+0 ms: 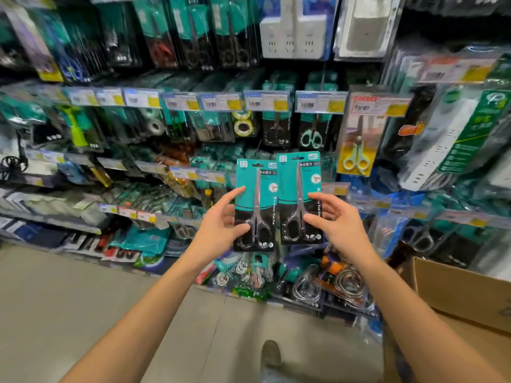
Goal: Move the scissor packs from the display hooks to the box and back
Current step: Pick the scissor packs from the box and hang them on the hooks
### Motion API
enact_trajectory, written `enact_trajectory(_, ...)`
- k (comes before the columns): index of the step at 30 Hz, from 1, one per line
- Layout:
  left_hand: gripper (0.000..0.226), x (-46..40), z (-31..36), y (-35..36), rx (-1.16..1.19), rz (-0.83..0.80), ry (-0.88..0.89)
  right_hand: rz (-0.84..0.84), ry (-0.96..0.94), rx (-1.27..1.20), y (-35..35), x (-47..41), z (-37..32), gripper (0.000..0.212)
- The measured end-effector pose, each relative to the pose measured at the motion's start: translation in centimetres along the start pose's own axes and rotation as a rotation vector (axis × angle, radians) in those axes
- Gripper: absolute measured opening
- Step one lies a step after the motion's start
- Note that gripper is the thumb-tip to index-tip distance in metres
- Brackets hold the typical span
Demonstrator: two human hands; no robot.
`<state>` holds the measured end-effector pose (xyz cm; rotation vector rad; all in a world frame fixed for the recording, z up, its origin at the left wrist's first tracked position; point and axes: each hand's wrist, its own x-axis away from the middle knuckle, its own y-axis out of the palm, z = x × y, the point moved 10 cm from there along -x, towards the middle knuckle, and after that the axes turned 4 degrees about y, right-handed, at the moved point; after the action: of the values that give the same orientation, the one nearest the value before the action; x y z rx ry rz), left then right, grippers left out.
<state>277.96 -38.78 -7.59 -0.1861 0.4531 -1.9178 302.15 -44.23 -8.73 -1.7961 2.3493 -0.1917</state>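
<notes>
**Two scissor packs held up before the display**

Two teal-and-black card packs, each with steel scissors under clear plastic, stand upright side by side in front of the shelves. The left hand (pixel 221 222) grips the left pack (pixel 255 205) at its lower edge, thumb on the front. The right hand (pixel 336 222) grips the right pack (pixel 300 197) the same way. Behind them hang more packaged scissors on hooks (pixel 312 125) with price tags. An open brown cardboard box (pixel 456 294) sits on the floor at lower right.
</notes>
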Motion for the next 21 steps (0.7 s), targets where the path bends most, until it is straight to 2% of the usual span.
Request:
enact_trajectory(10, 0.069, -13.7, 0.2, 1.9, -0.102, -0.108, 0.104, 0.166, 0.026, 0.012, -4.3, -9.3, 1.3, 0.04)
enact_trajectory(21, 0.068, -16.9, 0.0, 1.9, -0.02, -0.102, 0.159, 0.215, -0.055, -0.027, -4.2, -11.0, 0.0, 0.038)
